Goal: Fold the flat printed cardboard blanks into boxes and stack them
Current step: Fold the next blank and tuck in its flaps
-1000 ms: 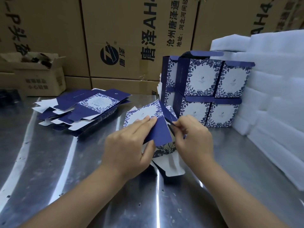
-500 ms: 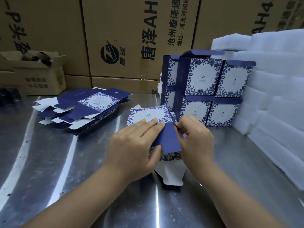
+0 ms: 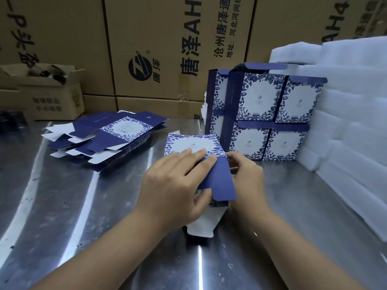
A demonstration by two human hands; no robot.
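My left hand covers most of the near face of the half-formed box, and my right hand hides its right side, so I cannot tell how that side is folded. A white flap sticks out beneath my left palm toward 6 o'clock; its far end is under my hand. My left fingers lie flat across the box top with the thumb tucked under the navy flap, pinching it. My right fingers are curled against the flap's right edge; how tightly they grip I cannot make out.

The steel table lies bare from 6 to 9 o'clock, with open room there. At 10 o'clock sits the pile of flat blanks, apart from my hands. At 1 o'clock the stack of finished boxes stands just beside the box I hold. White foam sheets wall off 2 to 4 o'clock and run out of view. Brown cartons close off 12 o'clock.
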